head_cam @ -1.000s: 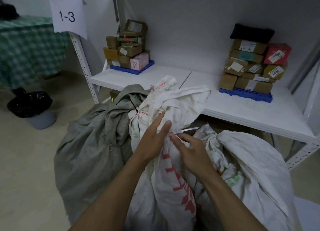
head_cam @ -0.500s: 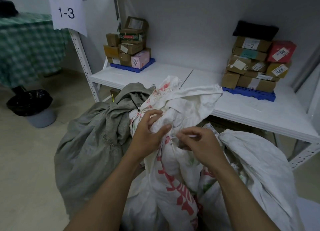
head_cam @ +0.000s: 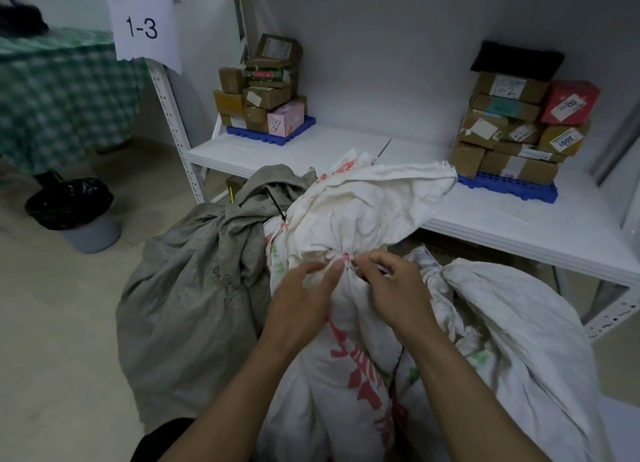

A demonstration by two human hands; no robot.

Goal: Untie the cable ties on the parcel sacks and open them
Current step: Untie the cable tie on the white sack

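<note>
Behind, white shelf [head_cam: 346,149] bears stacked parcels [head_cam: 263,90].

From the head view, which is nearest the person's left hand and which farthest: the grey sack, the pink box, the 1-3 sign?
From the left hand:
1. Grey sack, just beside it, to the left.
2. Pink box, on the shelf beyond.
3. 1-3 sign, up at far left.

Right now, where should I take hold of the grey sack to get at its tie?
Probably at the gathered neck of the grey sack, just below its black cable tie, coming from the left: the white sack leans against its right side, and the cloth bunches narrow there.
</note>
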